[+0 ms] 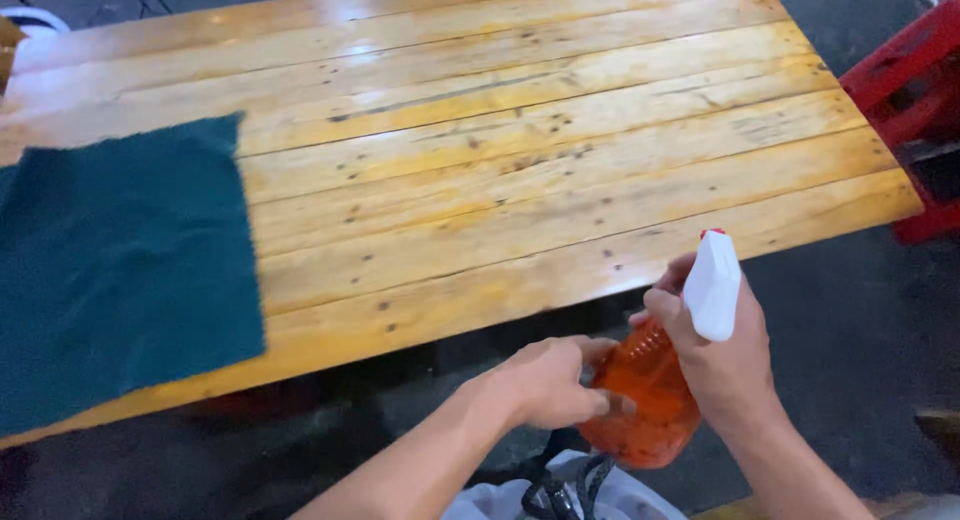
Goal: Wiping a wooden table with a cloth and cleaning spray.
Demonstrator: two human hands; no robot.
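Head view cuts off one red crate (905, 90) at 2 o'clock and hides part of one orange spray bottle (645, 405) behind the fingers. Translucent, white-nozzled, the bottle sits at 5 o'clock below the wooden table (520, 150) edge; right hand (725, 355) grips its neck, left hand (550, 382) closes on its body. One green cloth (120, 270) lies at 9 o'clock.

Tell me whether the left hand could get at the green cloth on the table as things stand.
Probably yes: the green cloth lies flat with nothing in between, but the left hand is occupied gripping the orange spray bottle.
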